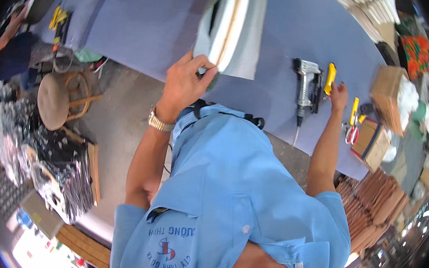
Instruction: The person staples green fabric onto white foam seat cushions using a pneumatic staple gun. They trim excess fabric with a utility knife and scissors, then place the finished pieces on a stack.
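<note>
Left grip (188, 80) pinches a curved, brown-striped white piece (233, 27) over the counter's (268, 101) near edge, its top cut off. Right grip (339, 97) is at a yellow cutter (330, 77); whether closed, I cannot tell.

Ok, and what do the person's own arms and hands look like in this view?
Both arms come out of short, light blue sleeves and are bare below them. The left hand has no glove, and a gold-toned watch with a metal band circles its wrist. The right hand is also ungloved, with no watch visible.
</note>
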Demonstrator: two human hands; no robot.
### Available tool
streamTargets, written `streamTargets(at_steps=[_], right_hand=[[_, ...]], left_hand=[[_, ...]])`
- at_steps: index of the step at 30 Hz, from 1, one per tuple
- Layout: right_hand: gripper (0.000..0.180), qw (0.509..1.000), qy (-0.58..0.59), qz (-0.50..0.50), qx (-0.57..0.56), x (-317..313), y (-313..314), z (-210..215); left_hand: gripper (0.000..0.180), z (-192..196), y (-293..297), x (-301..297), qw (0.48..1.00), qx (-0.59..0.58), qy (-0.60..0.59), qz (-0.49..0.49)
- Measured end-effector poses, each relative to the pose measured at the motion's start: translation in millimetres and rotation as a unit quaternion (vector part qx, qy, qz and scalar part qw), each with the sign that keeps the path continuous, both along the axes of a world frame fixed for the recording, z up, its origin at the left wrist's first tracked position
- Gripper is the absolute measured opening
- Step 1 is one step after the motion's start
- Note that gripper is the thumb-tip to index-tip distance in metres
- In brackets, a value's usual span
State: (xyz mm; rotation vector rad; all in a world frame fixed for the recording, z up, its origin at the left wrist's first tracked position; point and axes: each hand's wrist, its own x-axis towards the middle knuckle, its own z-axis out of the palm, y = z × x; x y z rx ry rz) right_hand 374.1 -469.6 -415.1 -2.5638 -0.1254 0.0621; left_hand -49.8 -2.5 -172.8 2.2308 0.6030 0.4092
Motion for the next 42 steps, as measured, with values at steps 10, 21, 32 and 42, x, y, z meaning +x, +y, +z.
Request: streamTargets(at_steps=[10,21,32,42], right_hand=[[0.049,0.992,-0.053,0.038,-0.106,25,54,53],[0.022,0.673,0.320,0.140,0.652,-220,309,250],[0.021,0.815,0.257,0.190,0.484,-281,372,234],[0.022,0.809,0.267,0.178,0.492,-283,371,221]], left_hand=[[0.029,-16,36,-10,0.986,-0.159,0.040,-0.012],[0.028,-24,22,-6,0.978,-0.203,0.026,0.027],[0.026,-28,16,-5,0.984,-0.174,0.021,0.021],[0.027,-17,17,-1,0.985,-0.168,0.036,0.019]])
